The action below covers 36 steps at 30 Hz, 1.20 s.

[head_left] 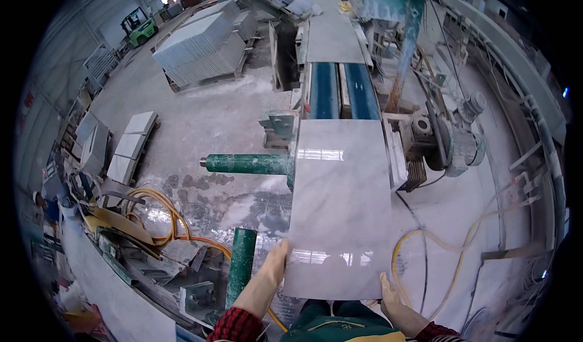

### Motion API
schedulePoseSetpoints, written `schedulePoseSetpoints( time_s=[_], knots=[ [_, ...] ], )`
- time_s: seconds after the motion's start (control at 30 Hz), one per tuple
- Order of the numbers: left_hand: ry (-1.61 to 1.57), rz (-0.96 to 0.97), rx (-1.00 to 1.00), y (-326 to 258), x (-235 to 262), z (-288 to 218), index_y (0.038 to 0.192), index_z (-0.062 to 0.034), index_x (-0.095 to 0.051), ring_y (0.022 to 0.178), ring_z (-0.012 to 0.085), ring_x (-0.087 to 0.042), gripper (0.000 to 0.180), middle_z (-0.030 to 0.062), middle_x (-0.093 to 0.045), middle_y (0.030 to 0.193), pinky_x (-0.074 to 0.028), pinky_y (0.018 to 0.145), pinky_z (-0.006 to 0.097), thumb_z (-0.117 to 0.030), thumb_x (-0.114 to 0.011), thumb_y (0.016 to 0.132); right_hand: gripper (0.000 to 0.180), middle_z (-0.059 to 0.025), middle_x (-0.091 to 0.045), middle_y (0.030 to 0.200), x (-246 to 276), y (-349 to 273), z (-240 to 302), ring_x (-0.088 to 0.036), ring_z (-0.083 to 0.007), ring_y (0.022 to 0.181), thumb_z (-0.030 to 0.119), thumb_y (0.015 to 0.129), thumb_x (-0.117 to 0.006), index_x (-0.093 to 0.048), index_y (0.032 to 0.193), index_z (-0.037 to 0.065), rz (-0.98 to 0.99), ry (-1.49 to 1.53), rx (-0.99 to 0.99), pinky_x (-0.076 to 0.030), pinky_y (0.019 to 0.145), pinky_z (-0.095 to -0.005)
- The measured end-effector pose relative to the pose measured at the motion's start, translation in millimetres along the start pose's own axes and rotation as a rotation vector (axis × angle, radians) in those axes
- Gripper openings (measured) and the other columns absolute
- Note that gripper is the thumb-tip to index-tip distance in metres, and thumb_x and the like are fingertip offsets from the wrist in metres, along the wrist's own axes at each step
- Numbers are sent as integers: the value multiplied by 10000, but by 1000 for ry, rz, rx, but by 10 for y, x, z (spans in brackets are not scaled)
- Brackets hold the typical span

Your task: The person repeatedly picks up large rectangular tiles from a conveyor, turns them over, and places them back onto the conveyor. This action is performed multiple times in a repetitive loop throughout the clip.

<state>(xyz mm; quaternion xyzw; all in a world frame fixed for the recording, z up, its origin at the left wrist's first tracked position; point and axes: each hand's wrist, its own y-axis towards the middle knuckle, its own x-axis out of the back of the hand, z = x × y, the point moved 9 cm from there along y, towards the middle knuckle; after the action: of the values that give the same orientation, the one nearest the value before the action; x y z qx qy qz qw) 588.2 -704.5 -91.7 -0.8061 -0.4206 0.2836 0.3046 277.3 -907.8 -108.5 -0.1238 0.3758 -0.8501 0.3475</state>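
Observation:
A large, pale grey polished stone slab (pixel 340 208) reaches from just in front of my body to the blue conveyor belts (pixel 325 90). Its far end lies at the belts, and light reflects off its glossy top. My left hand (pixel 277 263) grips the slab's left edge near the close corner, with the fingers hidden beneath. At the right close corner, my right hand (pixel 393 299) holds the edge, thumb up along the side and the other fingers mostly out of sight. Another grey slab (pixel 334 32) lies farther along the conveyor.
Left of the conveyor, a green roller (pixel 246 163) juts out sideways and a green post (pixel 242 260) stands near my left forearm. Motors (pixel 464 148) sit at right. Hoses (pixel 419 236) cross the floor. Stacked slabs (pixel 203 44) and a green forklift (pixel 139 29) are farther back left.

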Motion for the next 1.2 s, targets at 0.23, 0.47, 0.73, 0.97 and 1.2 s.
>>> schedulePoseSetpoints(
  time_s=[0.23, 0.47, 0.73, 0.97, 1.2],
  knots=[
    [380, -109, -58, -602, 337, 676, 1409, -49, -599, 1100, 184, -638, 567, 90, -713, 1199, -511, 934, 331, -510, -447, 1116, 701, -190, -715, 872, -38, -1, 24, -661, -295, 580, 664, 1074, -481, -663, 1163, -7, -85, -6, -17, -513, 494, -397],
    [233, -111, -383, -572, 87, 166, 1223, -83, -656, 826, 89, -590, 376, -14, -679, 987, -493, 720, 300, -420, -541, 1102, 751, -181, -709, 851, -75, -24, 610, -652, -290, 553, 687, 1046, -508, -693, 1171, -29, -158, -74, 68, -495, 456, -364],
    [45, -57, -256, 282, -10, -616, 1295, -47, -671, 903, 90, -604, 440, 5, -701, 1036, -495, 768, 283, -425, -580, 1090, 513, -113, -691, 836, -328, 602, 1501, -602, -255, 543, 542, 1022, -668, -689, 1151, 46, -201, 146, 69, -423, 436, -368],
    [90, -199, -242, 1206, -3, -1260, 1343, -46, -652, 963, 141, -650, 478, 40, -714, 1136, -534, 816, 332, -443, -533, 1106, 363, -79, -712, 854, -537, 1382, 2219, -611, -225, 538, 413, 981, -759, -705, 1121, 83, -60, 361, 18, -477, 470, -361],
    [-26, -123, -252, 1540, -460, -1966, 1299, -65, -653, 1036, 196, -707, 416, 82, -725, 1200, -591, 868, 347, -412, -509, 1121, 422, -113, -742, 875, -359, 2145, 2709, -649, -243, 513, 370, 942, -805, -693, 1160, 27, 12, 239, 50, -525, 457, -347]
  ],
)
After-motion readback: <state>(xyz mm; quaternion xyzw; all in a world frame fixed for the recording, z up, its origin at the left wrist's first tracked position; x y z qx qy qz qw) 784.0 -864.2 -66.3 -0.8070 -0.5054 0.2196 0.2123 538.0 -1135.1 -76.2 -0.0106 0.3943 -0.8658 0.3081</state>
